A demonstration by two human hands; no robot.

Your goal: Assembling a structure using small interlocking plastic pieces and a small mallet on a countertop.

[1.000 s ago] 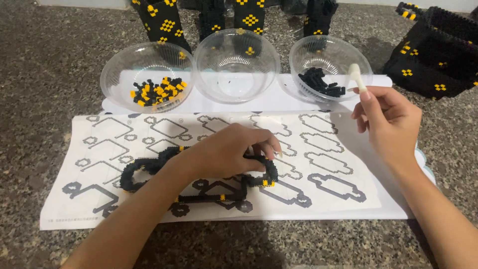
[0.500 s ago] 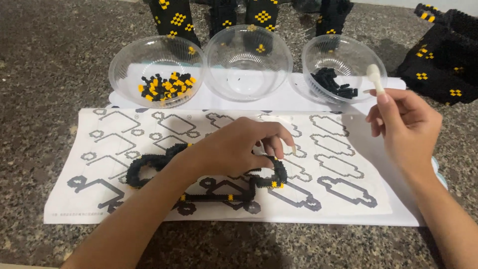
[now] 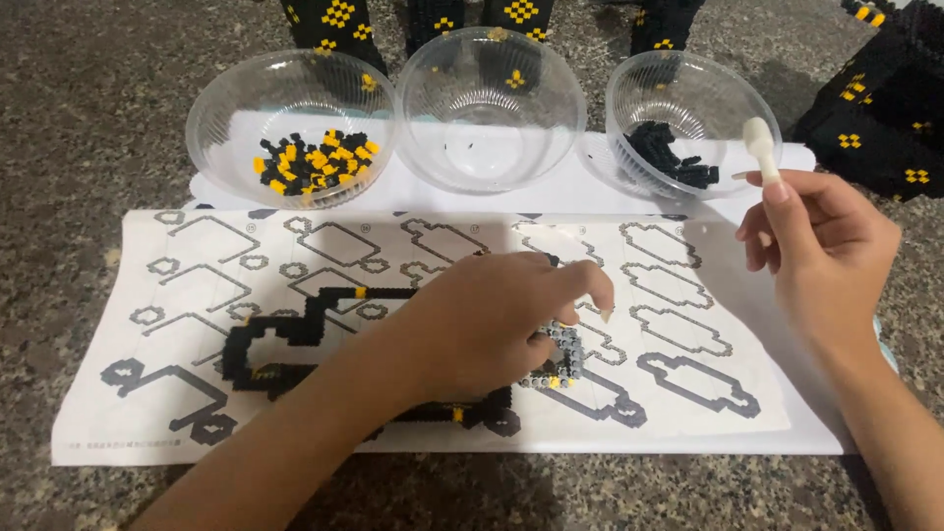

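A: What's under the left hand (image 3: pixel 492 329)?
B: It presses flat on the bumpy black-and-yellow bead chain (image 3: pixel 285 339), frame centre, on the paper pattern sheet (image 3: pixel 688 295).
A: The right hand (image 3: pixel 821 251)?
B: Its grip pinches a smooth white plastic tool (image 3: pixel 760 147) beside the clear bowl of black beads (image 3: pixel 688 123).

Sheet (image 3: pixel 688 295) is white with grey outline shapes all over. The chain (image 3: pixel 295 339) on it is black with a few yellow bits. Left bowl (image 3: pixel 292 128) has black and yellow beads mixed, right bowl (image 3: pixel 693 123) just black, all three bowls clear. Counter (image 3: pixel 88 118) is speckled grey-brown. Tool (image 3: pixel 762 147) is cream.
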